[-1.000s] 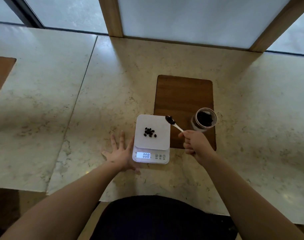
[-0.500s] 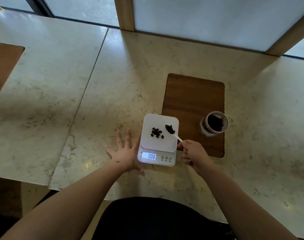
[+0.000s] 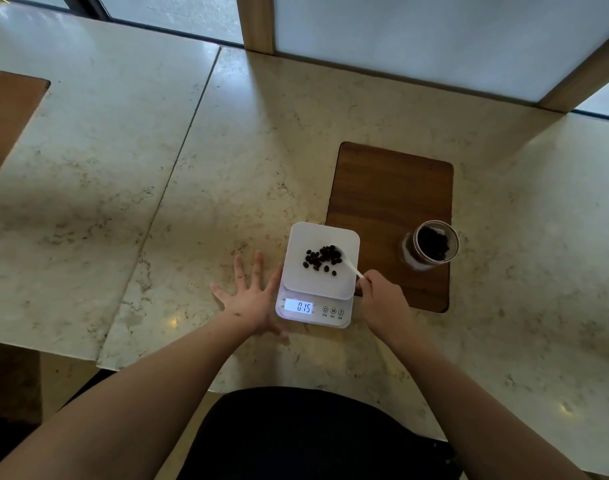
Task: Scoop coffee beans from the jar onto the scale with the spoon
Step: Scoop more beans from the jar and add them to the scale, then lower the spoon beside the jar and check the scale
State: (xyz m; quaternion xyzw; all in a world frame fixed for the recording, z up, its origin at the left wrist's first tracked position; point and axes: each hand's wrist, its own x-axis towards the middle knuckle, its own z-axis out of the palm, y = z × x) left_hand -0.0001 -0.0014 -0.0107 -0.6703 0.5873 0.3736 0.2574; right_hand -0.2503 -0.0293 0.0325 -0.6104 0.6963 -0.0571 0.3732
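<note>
marble counter (image 3: 469,341): our right hand (image 3: 382,299), gripping the spoon (image 3: 352,268), has tipped more beans (image 3: 322,258) onto the scale (image 3: 348,237). left hand (image 3: 252,299) lies flat, open, beside it; the jar (image 3: 431,245) waits for another scoop.

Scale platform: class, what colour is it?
White, seen in the head view: the scale platform under the dark beans.

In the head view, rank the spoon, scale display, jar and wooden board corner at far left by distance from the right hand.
1. spoon, gripped by the right hand.
2. scale display, just left.
3. jar, up right.
4. wooden board corner, far left.
</note>
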